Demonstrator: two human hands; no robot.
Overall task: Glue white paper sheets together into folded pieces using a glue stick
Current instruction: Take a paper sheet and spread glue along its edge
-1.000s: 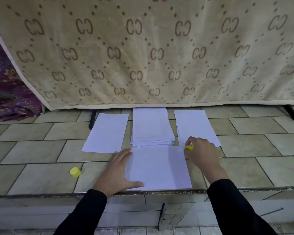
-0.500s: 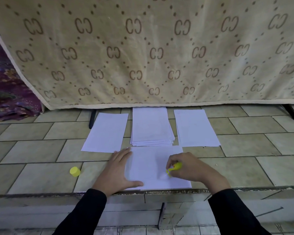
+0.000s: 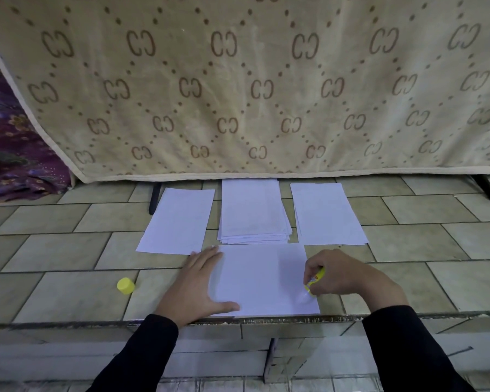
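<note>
The sheet [image 3: 260,278] lies flat at the near edge of the tiles [image 3: 68,250], its front border flush with the lip (a second edge seems to peek out under its near-left corner). On it, close to the right border and low down, rests the pale tip of the glue stick [image 3: 314,280], which leans up and to the right. The right hand [image 3: 345,275] grasps the yellow tube, fingers and thumb curled round it, knuckles raised above the paper. The left hand [image 3: 195,284] lies flat across the sheet's left border, fingers straight and together pointing away from the person, thumb spread out along the near edge, pressing the paper down. Both arms wear black sleeves.

To the left of that hand, well apart from the sheet, the yellow cap [image 3: 125,286] lies alone on a tile.

Behind the sheet are three lots of white paper in a row. The stack [image 3: 253,210] sits in the middle, its near edge almost touching the sheet's far edge, its layers fanned slightly at the front. The left paper [image 3: 177,220] lies skewed, its near corner just beside the left fingertips. The right paper [image 3: 327,213] lies at a slight angle the other way.

Beyond these hangs a beige cloth [image 3: 238,80] printed with brown letter pairs and dots (its hem brushes the stack's far end). Two black legs [image 3: 153,198] poke out under it, one at each side. Purple fabric [image 3: 12,154] is bunched at the far left.
</note>
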